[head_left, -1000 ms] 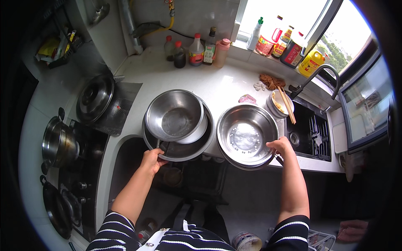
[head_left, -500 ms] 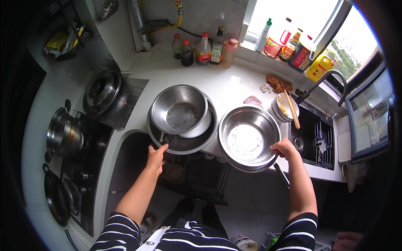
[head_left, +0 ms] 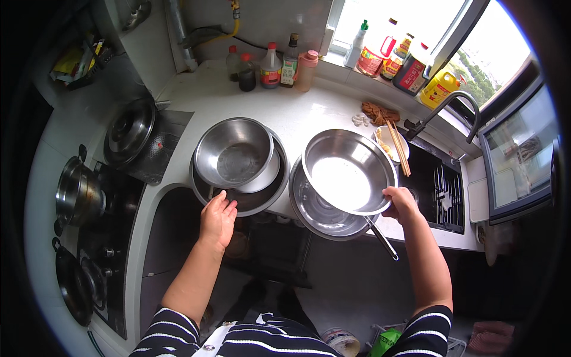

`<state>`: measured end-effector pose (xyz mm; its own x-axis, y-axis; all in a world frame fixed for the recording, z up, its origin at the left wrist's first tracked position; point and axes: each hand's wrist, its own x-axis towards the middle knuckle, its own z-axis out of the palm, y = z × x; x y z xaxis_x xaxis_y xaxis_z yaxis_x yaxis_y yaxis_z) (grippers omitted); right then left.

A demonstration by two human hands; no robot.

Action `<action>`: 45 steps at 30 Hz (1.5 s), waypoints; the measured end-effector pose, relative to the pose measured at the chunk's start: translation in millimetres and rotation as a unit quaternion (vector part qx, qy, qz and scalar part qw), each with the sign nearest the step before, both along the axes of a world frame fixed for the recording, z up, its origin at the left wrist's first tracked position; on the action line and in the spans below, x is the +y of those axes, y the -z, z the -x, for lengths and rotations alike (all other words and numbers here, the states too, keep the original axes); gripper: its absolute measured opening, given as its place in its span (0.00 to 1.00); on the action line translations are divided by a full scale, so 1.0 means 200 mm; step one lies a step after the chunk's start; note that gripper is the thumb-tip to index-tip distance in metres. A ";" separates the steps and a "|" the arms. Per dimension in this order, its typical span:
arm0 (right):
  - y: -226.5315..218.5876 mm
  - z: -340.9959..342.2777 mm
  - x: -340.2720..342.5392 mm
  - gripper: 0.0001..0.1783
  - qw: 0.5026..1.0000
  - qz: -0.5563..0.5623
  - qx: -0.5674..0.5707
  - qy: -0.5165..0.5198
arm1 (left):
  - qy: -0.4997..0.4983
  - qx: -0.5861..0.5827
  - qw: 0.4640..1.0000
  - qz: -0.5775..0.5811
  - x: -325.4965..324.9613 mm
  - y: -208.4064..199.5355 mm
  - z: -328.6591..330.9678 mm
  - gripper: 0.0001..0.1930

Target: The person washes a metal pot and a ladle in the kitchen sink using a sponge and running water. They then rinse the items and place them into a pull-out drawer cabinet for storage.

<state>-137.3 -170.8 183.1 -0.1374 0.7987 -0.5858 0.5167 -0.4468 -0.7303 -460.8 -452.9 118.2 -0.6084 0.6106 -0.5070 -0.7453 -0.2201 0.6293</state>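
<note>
My right hand (head_left: 401, 204) grips the rim of a shiny stainless steel basin (head_left: 324, 143) at its lower right edge. The basin is tilted over a wider steel bowl (head_left: 315, 218), whose near left part shows below it. A long metal handle (head_left: 382, 238) sticks out from under the basin; what it belongs to is mostly hidden. My left hand (head_left: 218, 221) is open, fingers apart, just below the left stack. That stack has a steel basin (head_left: 232, 154) resting on a paler pot (head_left: 266, 177), both inside a larger steel basin (head_left: 262, 204). Whether my left fingertips touch its rim I cannot tell.
Behind the basins, a bowl with food (head_left: 386, 143) has chopsticks (head_left: 399, 149) across it, beside the sink (head_left: 437, 190). Sauce bottles (head_left: 270, 68) line the back wall. Pots (head_left: 80, 193) sit on the stove at left. An open window pane (head_left: 517, 154) juts in at right.
My right hand has raised and tilted its basin, uncovering the bowl beneath. My left hand has opened, its fingers now spread beside the left stack. The whole view has shifted slightly.
</note>
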 end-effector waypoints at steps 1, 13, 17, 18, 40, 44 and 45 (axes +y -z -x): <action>-0.03 0.02 -0.01 0.13 1.000 0.009 0.018 0.015 | -0.007 -0.038 0.999 0.009 0.03 0.00 0.00 0.44; -0.02 0.13 -0.01 0.14 0.982 0.035 0.170 0.071 | -0.021 -0.225 0.968 0.110 0.39 0.40 0.20 0.22; 0.03 0.12 -0.03 0.12 0.976 0.053 0.195 0.086 | -0.020 -0.250 0.961 0.118 0.47 0.36 0.15 0.21; 0.02 0.13 -0.05 0.12 0.974 0.056 0.202 0.085 | -0.027 -0.241 0.965 0.097 0.46 0.39 0.17 0.21; 0.07 0.39 -0.02 0.10 0.967 0.046 0.227 0.102 | 0.018 -0.011 0.997 0.078 0.50 0.29 0.24 0.16; 0.04 0.56 0.07 0.12 0.963 0.048 0.241 0.113 | 0.007 -0.008 0.996 0.090 0.47 0.17 0.29 0.18; 0.03 0.61 0.10 0.12 0.962 0.043 0.248 0.104 | 0.007 -0.004 0.996 0.092 0.45 0.12 0.30 0.19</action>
<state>-259.2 -149.8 176.2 -0.2589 0.7909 -0.5545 0.0078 -0.5724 -0.8199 -519.9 -362.2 93.6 -0.5961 0.5153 -0.6158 -0.7526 -0.0913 0.6521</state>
